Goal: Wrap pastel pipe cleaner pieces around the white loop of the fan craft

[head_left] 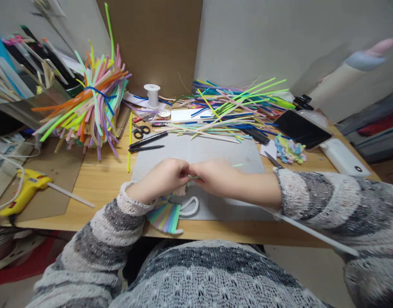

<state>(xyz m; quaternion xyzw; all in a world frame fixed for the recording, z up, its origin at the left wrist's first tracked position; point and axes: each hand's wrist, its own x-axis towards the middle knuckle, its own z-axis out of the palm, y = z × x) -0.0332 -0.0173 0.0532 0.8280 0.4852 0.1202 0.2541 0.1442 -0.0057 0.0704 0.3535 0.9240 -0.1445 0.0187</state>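
Note:
My left hand (171,172) and my right hand (216,174) meet over the grey mat (241,201). Both have their fingers pinched together. A thin light green pipe cleaner (193,177) shows between the fingertips, and most of it is hidden by my hands. Below my left wrist lies a fan-shaped piece of pastel striped pipe cleaners (166,218), with a white loop (190,207) beside it at the right. A long white pipe cleaner (318,234) runs out from under my right forearm past the table's front edge.
Scissors (141,131) and black pens (147,141) lie beyond my left hand. Loose pipe cleaners (235,102) pile up at the back, with a tied bundle (93,102) at the left. A yellow glue gun (26,192) lies far left, a phone (304,128) at the right.

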